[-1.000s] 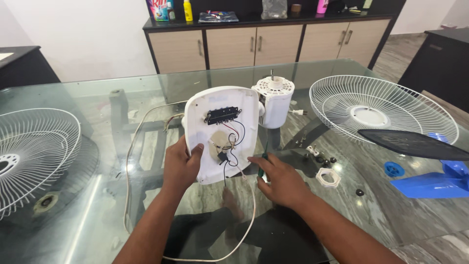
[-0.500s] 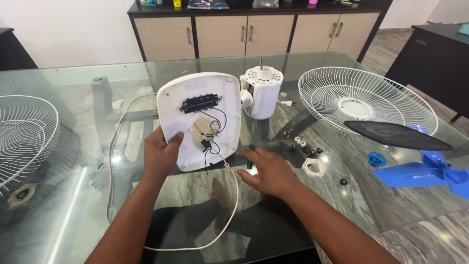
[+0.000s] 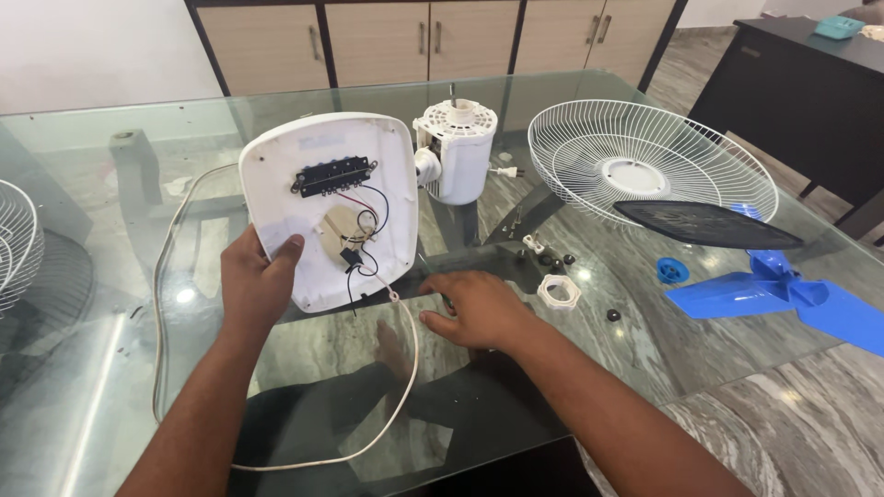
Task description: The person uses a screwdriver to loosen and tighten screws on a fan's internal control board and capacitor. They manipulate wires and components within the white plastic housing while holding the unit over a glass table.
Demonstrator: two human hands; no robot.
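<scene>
- Fan base (image 3: 322, 198): white plastic shell, tilted up on the glass counter (image 3: 138, 184), underside showing a switch block and thin wires. Judged light, stiff, smooth; wires fragile, so best taken by the rim.
- Left hand (image 3: 253, 285): grips the base's lower left edge, thumb on the inner face.
- Right hand (image 3: 474, 308): flat on the counter, fingers loosely spread, holding nothing visible, just beside the white cord (image 3: 405, 368).
- Nearby: motor housing (image 3: 456, 147), wire guard (image 3: 645, 161), blue blade (image 3: 783, 294), white ring nut (image 3: 559, 292).
</scene>
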